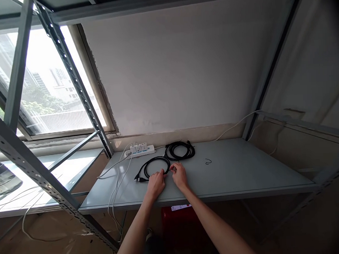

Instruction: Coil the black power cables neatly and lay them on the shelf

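A black cable (145, 168), wound in a loop with its plugs at the left end, lies on the grey shelf. My left hand (156, 184) is closed on the near right side of this loop. Just to the right, my right hand (179, 176) has its fingers pinched together beside the loop; whatever is between them is too small to make out. Behind both hands lies a second, thicker coil of black cable (193, 151). A short bent black tie (208, 161) rests on the shelf to the right.
A white power strip (144, 151) with adapters stands at the back left, its white cords (116, 185) hanging over the front edge. Metal posts (74, 77) frame the grey shelf (244, 172). Underneath is a red object (182, 227). A clear container (4, 179) stands far left.
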{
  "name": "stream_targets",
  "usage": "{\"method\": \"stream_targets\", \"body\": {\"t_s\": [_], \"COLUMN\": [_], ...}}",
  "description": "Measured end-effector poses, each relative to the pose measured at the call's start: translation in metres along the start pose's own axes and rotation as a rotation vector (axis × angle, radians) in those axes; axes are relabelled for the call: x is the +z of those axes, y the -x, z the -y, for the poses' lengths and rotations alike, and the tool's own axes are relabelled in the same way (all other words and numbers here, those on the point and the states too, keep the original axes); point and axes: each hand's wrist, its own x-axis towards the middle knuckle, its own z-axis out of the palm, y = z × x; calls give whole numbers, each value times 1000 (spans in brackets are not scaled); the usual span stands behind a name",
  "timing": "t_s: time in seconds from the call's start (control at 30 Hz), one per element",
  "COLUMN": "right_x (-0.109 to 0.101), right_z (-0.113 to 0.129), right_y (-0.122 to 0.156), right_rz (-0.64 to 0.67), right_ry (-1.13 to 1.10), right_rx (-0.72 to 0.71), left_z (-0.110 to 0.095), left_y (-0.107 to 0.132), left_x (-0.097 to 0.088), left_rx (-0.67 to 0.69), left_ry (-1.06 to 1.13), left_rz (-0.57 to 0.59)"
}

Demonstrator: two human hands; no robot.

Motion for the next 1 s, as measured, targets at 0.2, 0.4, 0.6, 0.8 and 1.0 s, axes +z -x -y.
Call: {"method": "stream_targets", "body": {"t_s": [0.2, 0.4, 0.6, 0.8, 1.0], "right_x": [0, 5, 7, 6, 6], "right_z": [1, -13, -14, -10, -13], "right_y": [1, 0, -2, 2, 1], "right_rz": [9, 0, 16, 62, 110], "right_ry": [102, -15, -13, 172, 166], "right_rx": [-57, 65, 106, 123, 142], "left_z": [2, 2, 2, 4, 4], "left_y": [-1, -1, -2, -3, -4], "left_x": [4, 3, 3, 6, 8], "left_rx": [20, 26, 14, 30, 13], "left_ry": [-12, -4, -20, -12, -4], "left_rz": [-32, -17, -15, -27, -27]}}
